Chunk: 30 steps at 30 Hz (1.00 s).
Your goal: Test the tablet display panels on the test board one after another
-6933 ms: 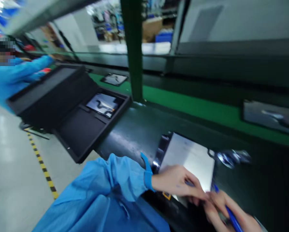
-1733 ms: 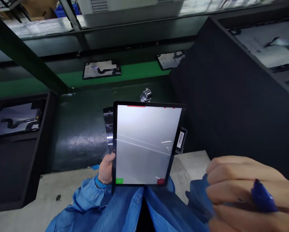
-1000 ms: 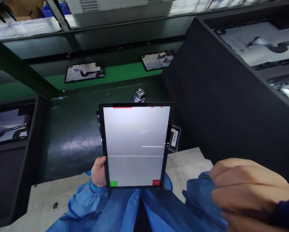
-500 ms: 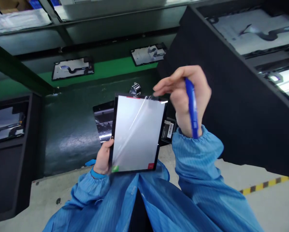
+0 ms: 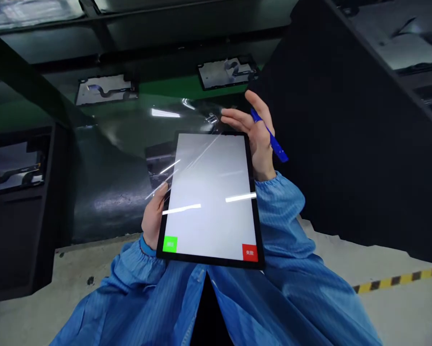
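Raised from the right since the earlier frame, the right hand (image 5: pixel 258 137) now sits just beside the far right corner of a black-framed rectangular touch panel (image 5: pixel 210 192). Its grip pinches a blue marker pen (image 5: pixel 272 137), the other fingers spread and apart from the screen. The left hand (image 5: pixel 153 217) is clenched on the panel's near left edge, holding it tilted above a blue striped smock (image 5: pixel 281 206). The pale screen shows a green button (image 5: pixel 170 244) near left and a red button (image 5: pixel 249 253) near right. Beyond lies a dark green conveyor belt (image 5: pixel 111 202), carrying flat silver panels (image 5: pixel 106 90), with a black tray (image 5: pixel 14 216) at left — yellow-and-black floor tape (image 5: pixel 396 281) runs near right.
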Available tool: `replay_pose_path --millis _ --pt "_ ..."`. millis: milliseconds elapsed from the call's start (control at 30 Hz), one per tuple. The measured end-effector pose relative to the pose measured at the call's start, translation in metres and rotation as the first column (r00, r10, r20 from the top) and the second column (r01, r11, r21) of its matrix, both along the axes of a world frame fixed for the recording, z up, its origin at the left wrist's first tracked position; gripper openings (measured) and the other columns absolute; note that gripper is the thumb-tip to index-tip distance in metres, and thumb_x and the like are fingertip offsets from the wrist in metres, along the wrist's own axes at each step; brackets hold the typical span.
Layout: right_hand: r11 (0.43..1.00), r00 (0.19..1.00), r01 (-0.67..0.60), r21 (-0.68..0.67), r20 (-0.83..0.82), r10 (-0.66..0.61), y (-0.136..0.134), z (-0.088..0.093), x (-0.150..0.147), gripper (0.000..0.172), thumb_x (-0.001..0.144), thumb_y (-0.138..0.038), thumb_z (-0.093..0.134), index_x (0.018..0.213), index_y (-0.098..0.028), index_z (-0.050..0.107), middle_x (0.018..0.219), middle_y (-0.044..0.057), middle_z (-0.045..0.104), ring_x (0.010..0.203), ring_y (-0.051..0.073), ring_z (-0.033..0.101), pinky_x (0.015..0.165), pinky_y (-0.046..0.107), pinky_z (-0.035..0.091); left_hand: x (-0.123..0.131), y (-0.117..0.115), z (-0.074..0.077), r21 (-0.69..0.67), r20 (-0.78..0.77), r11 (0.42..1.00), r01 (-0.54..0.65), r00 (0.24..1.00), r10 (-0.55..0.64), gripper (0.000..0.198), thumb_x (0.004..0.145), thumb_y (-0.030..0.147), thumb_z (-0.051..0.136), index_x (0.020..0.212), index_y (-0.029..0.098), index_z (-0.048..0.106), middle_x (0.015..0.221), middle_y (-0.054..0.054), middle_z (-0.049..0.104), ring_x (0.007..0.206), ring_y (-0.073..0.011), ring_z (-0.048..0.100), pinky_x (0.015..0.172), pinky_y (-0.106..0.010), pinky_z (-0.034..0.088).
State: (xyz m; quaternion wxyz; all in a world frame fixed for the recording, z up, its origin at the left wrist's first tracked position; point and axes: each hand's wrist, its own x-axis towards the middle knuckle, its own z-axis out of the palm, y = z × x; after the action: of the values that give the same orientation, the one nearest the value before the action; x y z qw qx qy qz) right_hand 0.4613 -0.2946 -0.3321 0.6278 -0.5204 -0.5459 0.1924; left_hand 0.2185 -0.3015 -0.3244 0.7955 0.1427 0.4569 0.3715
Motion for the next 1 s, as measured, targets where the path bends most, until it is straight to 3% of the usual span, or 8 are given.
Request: replay_pose_path --millis 167,300,500,700,867,1000 --pt "0.992 0.996 0.049 -0.114 -0.068 -0.057 0.015 -0.021 0.0 0.073 0.094 -0.077 0.012 0.142 -0.026 0.033 0.127 0.008 0.069 0.122 0.025 0.066 0.111 0.051 0.048 0.009 0.0 0.008 0.047 -0.171 0.978 -0.206 0.962 0.211 0.042 0.083 -0.012 0.05 0.092 0.021 0.074 0.11 0.009 0.077 0.141 -0.0172 0.047 0.111 -0.023 0.045" --pt "0.975 0.999 -0.009 -0.22 -0.051 -0.002 0.009 -0.017 -0.001 0.07 0.097 -0.073 0.007 0.149 -0.031 0.028 0.136 0.002 0.065 0.13 0.019 0.059 0.111 0.038 0.047 0.013 -0.002 0.016 0.033 -0.186 0.967 -0.253 0.949 0.254 0.045 0.084 -0.01 0.051 0.106 0.021 0.075 0.12 0.011 0.074 0.142 -0.0209 0.046 0.107 -0.025 0.051" --pt "0.97 0.996 -0.045 -0.239 -0.081 0.027 0.008 -0.018 0.001 0.07 0.096 -0.071 0.008 0.149 -0.027 0.021 0.14 0.002 0.062 0.131 0.016 0.056 0.11 0.029 0.043 0.016 -0.003 0.028 0.031 -0.208 0.975 -0.22 0.953 0.221 0.043 0.087 -0.007 0.051 0.113 0.019 0.074 0.128 0.01 0.07 0.142 -0.0208 0.044 0.104 -0.02 0.05" --pt "0.988 0.962 -0.097 -0.123 -0.268 0.061 0.014 -0.025 0.001 0.057 0.095 -0.062 0.032 0.138 -0.026 0.035 0.129 0.002 0.069 0.125 0.019 0.062 0.112 0.032 0.044 0.013 -0.004 0.027 0.152 -0.308 0.979 -0.138 0.934 0.179 0.036 0.085 -0.004 0.055 0.105 0.018 0.075 0.135 0.01 0.065 0.148 -0.0274 0.034 0.109 -0.031 0.049" --pt "0.997 0.905 -0.074 -0.036 -0.423 0.052 0.018 -0.026 -0.001 0.057 0.084 -0.062 0.059 0.124 -0.024 0.048 0.11 0.006 0.075 0.11 0.025 0.071 0.107 0.043 0.05 0.009 -0.005 0.024 0.341 -0.584 0.939 0.044 0.792 0.175 0.027 0.08 0.001 0.064 0.095 0.02 0.076 0.127 0.009 0.069 0.151 -0.0297 0.028 0.113 -0.038 0.046" --pt "0.993 0.886 -0.099 -0.058 -0.459 0.062 0.02 -0.025 0.0 0.055 0.084 -0.059 0.063 0.123 -0.022 0.05 0.108 0.006 0.076 0.108 0.024 0.071 0.106 0.044 0.049 0.002 -0.005 0.009 0.346 -0.699 0.938 0.037 0.677 0.231 0.027 0.079 0.014 0.073 0.104 0.022 0.077 0.129 0.011 0.067 0.152 -0.0344 0.023 0.114 -0.042 0.047"
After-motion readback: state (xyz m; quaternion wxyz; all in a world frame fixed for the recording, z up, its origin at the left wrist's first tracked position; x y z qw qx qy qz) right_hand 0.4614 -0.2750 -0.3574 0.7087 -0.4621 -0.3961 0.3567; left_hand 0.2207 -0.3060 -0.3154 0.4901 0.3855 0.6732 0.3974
